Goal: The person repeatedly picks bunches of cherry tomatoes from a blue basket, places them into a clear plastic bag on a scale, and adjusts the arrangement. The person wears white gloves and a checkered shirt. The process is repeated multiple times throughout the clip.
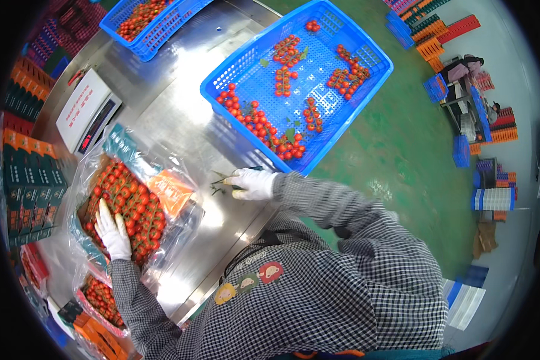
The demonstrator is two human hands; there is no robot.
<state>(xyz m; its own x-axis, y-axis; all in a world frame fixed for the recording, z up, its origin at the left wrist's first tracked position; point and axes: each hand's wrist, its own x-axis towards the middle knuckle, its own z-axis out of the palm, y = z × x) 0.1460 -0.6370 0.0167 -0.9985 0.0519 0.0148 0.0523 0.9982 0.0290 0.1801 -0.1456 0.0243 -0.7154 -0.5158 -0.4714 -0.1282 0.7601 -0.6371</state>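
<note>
My left hand (pixel 112 231), in a white glove, lies with its fingers spread on cherry tomatoes on the vine (pixel 139 207). They fill a carton lined with clear plastic film (pixel 78 180), and an orange printed flap (pixel 171 191) shows at its side. My right hand (pixel 254 183), also gloved, is over the steel table beside some green stem pieces (pixel 217 183). Its fingers are closed around a small dark tool (pixel 237 187), mostly hidden by the glove. Beyond that hand stands a blue plastic crate (pixel 270 110) holding loose tomato clusters and leaves.
A white digital scale (pixel 87 112) with a lit display sits behind the carton. Another blue crate of tomatoes (pixel 150 38) is at the back. A second tomato pack (pixel 100 299) lies near my left forearm. Stacked printed cartons (pixel 33 193) line the left; a person (pixel 465 67) works far right.
</note>
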